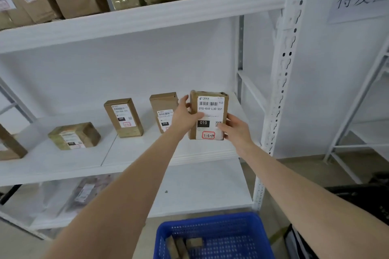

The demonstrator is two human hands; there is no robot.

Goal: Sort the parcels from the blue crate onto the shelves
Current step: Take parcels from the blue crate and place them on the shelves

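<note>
I hold a brown parcel (pixel 210 103) upright over the right end of the middle shelf (pixel 147 153). Its white label reads 010 with a red-circled handwritten code. My left hand (pixel 185 116) grips its left edge, thumb across the label. My right hand (pixel 235 129) grips its lower right corner. The blue crate (pixel 212 223) sits on the floor below, with a few brown parcels (pixel 183 246) inside.
Three parcels stand or lie on the middle shelf: one flat (pixel 74 135), two upright (pixel 124 116) (pixel 163 109). The top shelf (pixel 147 14) is packed with parcels. A white upright post (pixel 280 90) bounds the rack on the right. A bagged parcel (pixel 84 193) lies on the lower shelf.
</note>
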